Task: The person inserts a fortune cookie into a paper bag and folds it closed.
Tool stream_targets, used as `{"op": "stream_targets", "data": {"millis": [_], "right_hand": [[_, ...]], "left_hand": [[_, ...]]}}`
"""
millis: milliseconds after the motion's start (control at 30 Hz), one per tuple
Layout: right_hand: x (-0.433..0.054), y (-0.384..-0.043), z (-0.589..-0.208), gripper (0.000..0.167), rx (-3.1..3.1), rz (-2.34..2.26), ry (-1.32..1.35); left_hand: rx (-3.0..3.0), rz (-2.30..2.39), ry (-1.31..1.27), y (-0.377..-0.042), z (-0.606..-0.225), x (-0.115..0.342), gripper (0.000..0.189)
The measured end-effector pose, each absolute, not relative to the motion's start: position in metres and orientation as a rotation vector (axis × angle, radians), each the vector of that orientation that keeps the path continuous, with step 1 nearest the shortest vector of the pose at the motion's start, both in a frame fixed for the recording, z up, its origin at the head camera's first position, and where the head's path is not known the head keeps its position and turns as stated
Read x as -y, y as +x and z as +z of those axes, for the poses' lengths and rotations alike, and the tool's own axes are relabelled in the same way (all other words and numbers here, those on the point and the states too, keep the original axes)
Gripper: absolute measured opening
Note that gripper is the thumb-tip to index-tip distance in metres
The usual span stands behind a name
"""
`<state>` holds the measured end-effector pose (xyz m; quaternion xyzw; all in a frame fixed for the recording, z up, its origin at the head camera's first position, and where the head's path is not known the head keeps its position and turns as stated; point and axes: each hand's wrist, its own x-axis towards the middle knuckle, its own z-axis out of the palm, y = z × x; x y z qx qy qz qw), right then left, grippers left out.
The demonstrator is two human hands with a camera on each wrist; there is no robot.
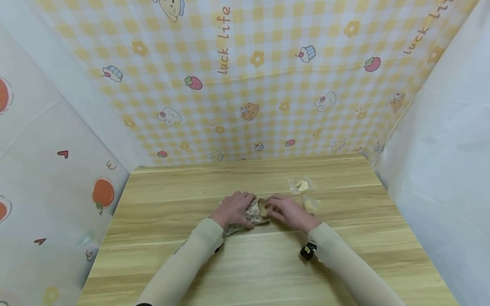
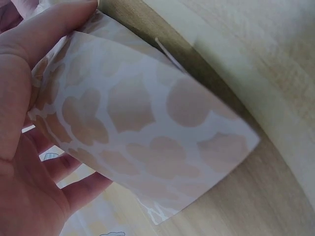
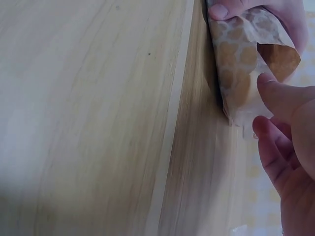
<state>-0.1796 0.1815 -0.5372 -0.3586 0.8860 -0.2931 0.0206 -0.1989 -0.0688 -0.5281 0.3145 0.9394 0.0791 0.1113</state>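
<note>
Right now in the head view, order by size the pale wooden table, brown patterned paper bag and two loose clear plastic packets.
Table, largest
Paper bag
Far packet and near packet: too alike to rank

- Left sleeve: long, pale cream, with dark lettering along it, too small to read.
- Right sleeve: long, same pale cream.
- Black, boxy device with a yellow mark, by the right cuff.
- Small black piece at the left cuff.
- Fingers: bare.
</note>
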Motion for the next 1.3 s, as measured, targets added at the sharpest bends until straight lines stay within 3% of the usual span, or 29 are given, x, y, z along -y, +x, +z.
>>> {"op": "stream_targets", "data": {"millis": [567, 1000, 1300], "right_hand": [[-0.171, -0.183, -0.54, 0.033, -2.559, -1.151, -0.952], [-0.163, -0.189, -0.547, 0.027, -2.456, -1.149, -0.914], [-0.16, -0.193, -0.551, 0.009, -2.467, -1.134, -1.064]], "left_hand": [[-2.752, 0.228, 0.941, -0.199, -0.526, 0.069, 0.095], [-2.754, 0.24, 0.954, -0.2, -0.527, 0.069, 0.094], [-2.76, 0.238, 0.978, -0.2, -0.528, 0.069, 0.093]]}}
